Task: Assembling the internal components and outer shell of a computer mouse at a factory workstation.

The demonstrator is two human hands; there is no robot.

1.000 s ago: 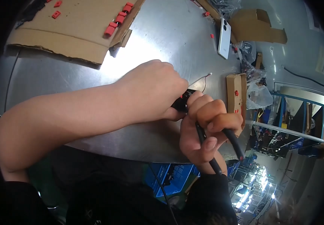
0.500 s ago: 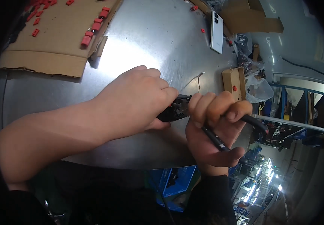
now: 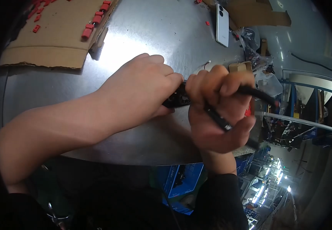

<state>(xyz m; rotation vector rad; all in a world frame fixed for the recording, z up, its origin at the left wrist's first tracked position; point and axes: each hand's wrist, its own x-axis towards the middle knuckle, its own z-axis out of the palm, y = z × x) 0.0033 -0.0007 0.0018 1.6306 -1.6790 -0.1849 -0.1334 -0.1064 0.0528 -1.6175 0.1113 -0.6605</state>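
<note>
no readable lettering or numbers

Black-handled tool (image 3: 218,118), handles splayed, in right hand (image 3: 227,105); dark part (image 3: 177,98) against left hand (image 3: 145,84).

A shiny grey metal desk (image 3: 166,36) catches a broad white glare (image 3: 122,48). At right is a shelf (image 3: 293,100) with blue posts, below a plain grey surface (image 3: 319,42), wall or floor unclear. Bright white lamps (image 3: 289,189) glow lower right; dark green floor (image 3: 39,182) shows lower left.
</note>
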